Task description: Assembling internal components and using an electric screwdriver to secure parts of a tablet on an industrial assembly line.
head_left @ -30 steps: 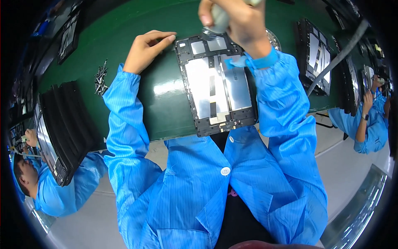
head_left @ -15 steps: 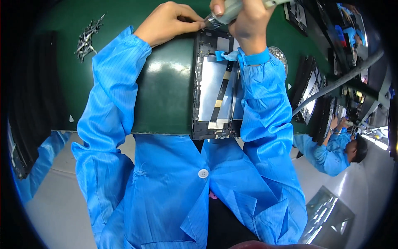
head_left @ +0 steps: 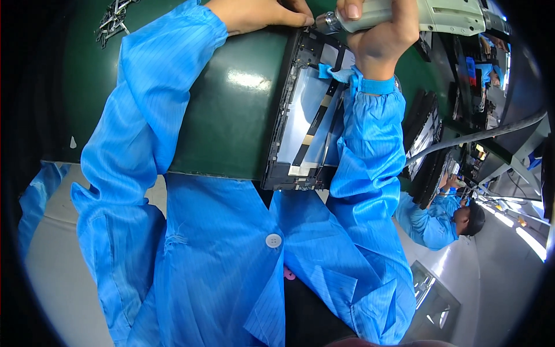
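Pale green plastic is being gripped by the right hand (head_left: 383, 43), its fingers being wrapped around the body of a power tool (head_left: 448, 16), whose metal nose (head_left: 329, 23) is being held just beside the top end of a black-framed panel (head_left: 300, 110). The panel is being supported on the green table (head_left: 231, 110) and partly hidden by the right sleeve (head_left: 370, 144). The left hand (head_left: 257, 13) is being held at the panel's top left corner, fingertips close together near the nose; whether anything is being pinched cannot be told.
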`<action>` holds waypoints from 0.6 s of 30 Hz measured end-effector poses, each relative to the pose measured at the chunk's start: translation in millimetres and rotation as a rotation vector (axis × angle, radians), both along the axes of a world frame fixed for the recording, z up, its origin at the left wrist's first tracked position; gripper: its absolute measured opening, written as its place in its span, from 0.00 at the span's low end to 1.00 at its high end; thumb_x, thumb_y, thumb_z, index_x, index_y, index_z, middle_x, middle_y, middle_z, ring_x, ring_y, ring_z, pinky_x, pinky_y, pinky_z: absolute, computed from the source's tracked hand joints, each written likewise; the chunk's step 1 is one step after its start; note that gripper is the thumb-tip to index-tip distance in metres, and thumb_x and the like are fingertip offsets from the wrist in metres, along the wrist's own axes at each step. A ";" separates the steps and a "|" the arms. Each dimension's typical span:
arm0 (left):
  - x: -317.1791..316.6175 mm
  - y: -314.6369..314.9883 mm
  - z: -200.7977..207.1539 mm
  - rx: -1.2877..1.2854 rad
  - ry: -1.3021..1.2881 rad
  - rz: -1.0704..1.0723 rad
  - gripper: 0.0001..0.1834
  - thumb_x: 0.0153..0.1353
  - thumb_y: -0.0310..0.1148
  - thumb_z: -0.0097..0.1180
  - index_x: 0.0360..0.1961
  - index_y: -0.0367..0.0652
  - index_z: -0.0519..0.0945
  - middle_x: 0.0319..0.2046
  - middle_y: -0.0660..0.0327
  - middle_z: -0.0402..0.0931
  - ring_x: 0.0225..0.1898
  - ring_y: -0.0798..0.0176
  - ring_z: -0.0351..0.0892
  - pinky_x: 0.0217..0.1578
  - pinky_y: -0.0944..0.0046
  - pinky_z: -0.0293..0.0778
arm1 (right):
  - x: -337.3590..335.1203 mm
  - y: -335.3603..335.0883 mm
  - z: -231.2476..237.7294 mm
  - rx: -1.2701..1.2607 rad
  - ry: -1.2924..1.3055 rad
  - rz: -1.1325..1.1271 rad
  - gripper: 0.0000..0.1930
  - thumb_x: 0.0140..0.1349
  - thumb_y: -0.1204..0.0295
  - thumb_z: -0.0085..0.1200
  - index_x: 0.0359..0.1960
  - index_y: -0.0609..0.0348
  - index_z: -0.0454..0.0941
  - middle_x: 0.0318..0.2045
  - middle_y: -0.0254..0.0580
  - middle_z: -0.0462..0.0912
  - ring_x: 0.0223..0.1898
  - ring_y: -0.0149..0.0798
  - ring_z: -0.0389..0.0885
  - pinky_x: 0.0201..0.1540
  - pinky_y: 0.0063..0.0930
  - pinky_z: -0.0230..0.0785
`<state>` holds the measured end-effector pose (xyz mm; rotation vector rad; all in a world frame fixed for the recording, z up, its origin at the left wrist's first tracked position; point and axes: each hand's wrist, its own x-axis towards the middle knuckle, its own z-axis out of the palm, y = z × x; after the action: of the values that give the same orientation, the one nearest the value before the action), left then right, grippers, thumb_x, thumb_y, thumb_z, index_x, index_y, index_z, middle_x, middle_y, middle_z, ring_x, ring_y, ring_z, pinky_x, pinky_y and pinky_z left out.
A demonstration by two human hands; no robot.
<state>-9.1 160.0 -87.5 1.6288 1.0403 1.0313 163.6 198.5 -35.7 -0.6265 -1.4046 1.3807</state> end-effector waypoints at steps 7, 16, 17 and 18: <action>0.9 -1.6 -2.7 0.022 0.041 0.005 0.11 0.55 0.31 0.64 0.36 0.35 0.87 0.27 0.52 0.85 0.27 0.64 0.83 0.35 0.65 0.77 | -1.2 -3.8 -0.7 0.007 -0.006 0.009 0.14 0.67 0.65 0.51 0.36 0.67 0.78 0.31 0.49 0.82 0.14 0.31 0.72 0.19 0.24 0.66; 1.3 1.0 1.5 -0.007 0.039 0.001 0.11 0.55 0.31 0.64 0.36 0.34 0.87 0.27 0.52 0.85 0.28 0.64 0.83 0.34 0.65 0.77 | -1.3 -0.3 -2.7 -0.004 0.017 -0.007 0.13 0.67 0.66 0.51 0.36 0.67 0.77 0.31 0.49 0.82 0.14 0.31 0.72 0.19 0.24 0.66; 0.8 1.6 1.7 -0.007 0.043 0.003 0.11 0.55 0.31 0.64 0.36 0.34 0.87 0.27 0.52 0.85 0.28 0.65 0.83 0.34 0.65 0.77 | -2.0 0.7 -2.8 -0.005 0.018 -0.005 0.13 0.67 0.66 0.51 0.36 0.67 0.77 0.31 0.49 0.82 0.14 0.31 0.72 0.19 0.24 0.66; 0.4 2.4 1.7 -0.008 0.043 0.004 0.11 0.55 0.31 0.64 0.36 0.34 0.87 0.27 0.52 0.85 0.28 0.65 0.83 0.34 0.65 0.77 | -2.8 1.8 -2.3 0.011 0.014 0.005 0.13 0.67 0.66 0.51 0.35 0.67 0.77 0.31 0.49 0.82 0.14 0.31 0.71 0.19 0.24 0.66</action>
<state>-8.7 162.4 -85.8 1.6496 1.0756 0.9975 160.9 200.3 -38.0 -0.6055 -1.4030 1.3781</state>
